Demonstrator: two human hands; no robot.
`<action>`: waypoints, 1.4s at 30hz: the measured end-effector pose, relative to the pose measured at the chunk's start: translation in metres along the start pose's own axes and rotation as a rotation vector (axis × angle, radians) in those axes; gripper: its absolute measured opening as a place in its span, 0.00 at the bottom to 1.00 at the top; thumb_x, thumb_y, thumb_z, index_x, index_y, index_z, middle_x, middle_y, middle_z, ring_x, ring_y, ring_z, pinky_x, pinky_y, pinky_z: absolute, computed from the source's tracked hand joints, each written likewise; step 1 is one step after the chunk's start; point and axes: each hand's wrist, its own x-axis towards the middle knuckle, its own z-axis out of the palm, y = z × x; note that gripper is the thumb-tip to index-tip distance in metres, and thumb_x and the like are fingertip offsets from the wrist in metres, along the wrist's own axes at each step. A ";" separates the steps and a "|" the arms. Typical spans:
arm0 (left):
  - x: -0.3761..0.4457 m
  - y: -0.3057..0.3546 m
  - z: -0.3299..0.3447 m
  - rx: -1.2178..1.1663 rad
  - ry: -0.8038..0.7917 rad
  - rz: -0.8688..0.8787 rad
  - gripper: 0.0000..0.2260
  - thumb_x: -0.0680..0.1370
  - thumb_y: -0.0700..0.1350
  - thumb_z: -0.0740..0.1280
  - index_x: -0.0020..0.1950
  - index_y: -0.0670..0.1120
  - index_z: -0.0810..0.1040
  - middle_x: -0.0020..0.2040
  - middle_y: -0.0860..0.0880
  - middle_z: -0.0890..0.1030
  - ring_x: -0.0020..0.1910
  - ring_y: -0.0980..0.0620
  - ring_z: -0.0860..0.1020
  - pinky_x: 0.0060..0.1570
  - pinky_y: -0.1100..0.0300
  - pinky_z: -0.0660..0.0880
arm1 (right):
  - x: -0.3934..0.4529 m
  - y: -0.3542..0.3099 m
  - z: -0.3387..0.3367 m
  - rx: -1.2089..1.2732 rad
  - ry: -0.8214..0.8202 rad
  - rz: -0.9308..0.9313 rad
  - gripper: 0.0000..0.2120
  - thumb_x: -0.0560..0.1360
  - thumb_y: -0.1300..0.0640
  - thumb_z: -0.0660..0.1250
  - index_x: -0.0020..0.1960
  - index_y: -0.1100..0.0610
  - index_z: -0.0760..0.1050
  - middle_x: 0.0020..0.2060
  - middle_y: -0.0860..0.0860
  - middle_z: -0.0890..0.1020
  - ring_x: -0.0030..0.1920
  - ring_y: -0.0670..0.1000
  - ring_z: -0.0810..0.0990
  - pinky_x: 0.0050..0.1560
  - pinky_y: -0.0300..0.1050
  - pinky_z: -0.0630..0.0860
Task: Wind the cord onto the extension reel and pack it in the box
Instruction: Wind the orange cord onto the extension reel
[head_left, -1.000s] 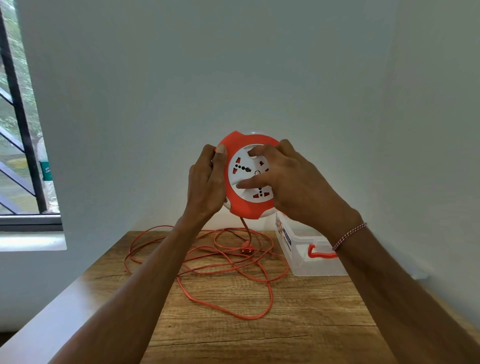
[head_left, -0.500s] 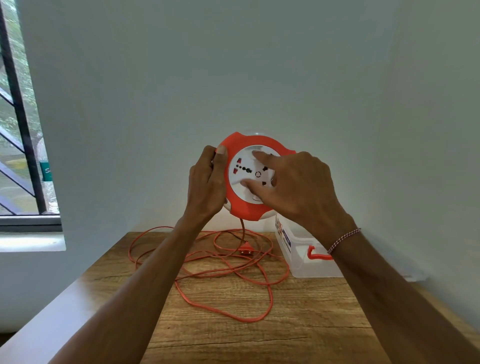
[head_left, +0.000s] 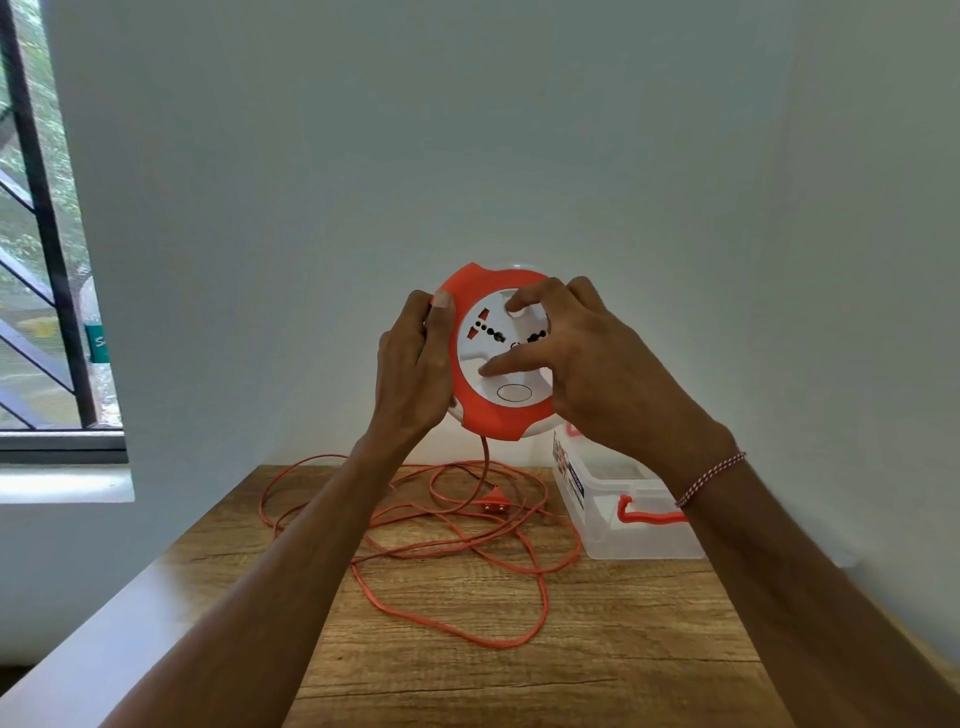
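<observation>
I hold the round orange-and-white extension reel (head_left: 511, 415) up in front of the wall, its socket face towards me. My left hand (head_left: 413, 369) grips its left rim, thumb on the orange edge. My right hand (head_left: 587, 364) has its thumb and curled fingertips dug into the white socket disc. The orange cord (head_left: 485, 457) drops from the reel's bottom edge to a loose tangle of loops (head_left: 467, 551) on the wooden table (head_left: 571, 649). Its orange plug (head_left: 492, 505) lies among the loops. The clear plastic box (head_left: 613, 525) stands open at the right, against the wall.
The box has orange clip handles (head_left: 649, 517) and a label on its left side. A barred window (head_left: 47, 260) and its sill are at the far left. White walls close the table off behind and on the right.
My right hand has shifted its fingers on the white disc, and the disc has rotated; an oval button now shows at its bottom. The cord loops on the table moved slightly. The left hand's grip is unchanged.
</observation>
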 end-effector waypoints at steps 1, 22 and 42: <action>0.000 0.000 0.000 0.004 0.002 0.000 0.13 0.81 0.55 0.54 0.52 0.48 0.72 0.41 0.58 0.80 0.37 0.58 0.82 0.35 0.63 0.81 | 0.000 -0.001 0.001 -0.014 -0.012 0.007 0.24 0.66 0.55 0.77 0.61 0.45 0.78 0.68 0.54 0.69 0.66 0.57 0.64 0.59 0.54 0.73; -0.002 0.001 0.002 0.073 -0.026 0.001 0.16 0.82 0.55 0.54 0.50 0.43 0.72 0.37 0.54 0.80 0.33 0.55 0.80 0.33 0.52 0.81 | 0.000 0.001 0.009 -0.065 0.190 0.160 0.32 0.70 0.30 0.60 0.65 0.48 0.74 0.47 0.53 0.85 0.40 0.55 0.83 0.43 0.47 0.79; -0.001 0.003 0.000 0.096 -0.008 0.012 0.16 0.82 0.54 0.54 0.51 0.43 0.73 0.38 0.55 0.80 0.34 0.56 0.80 0.34 0.56 0.81 | -0.002 -0.008 0.000 -0.169 -0.022 -0.036 0.27 0.63 0.52 0.78 0.61 0.43 0.77 0.66 0.55 0.73 0.63 0.60 0.68 0.56 0.58 0.74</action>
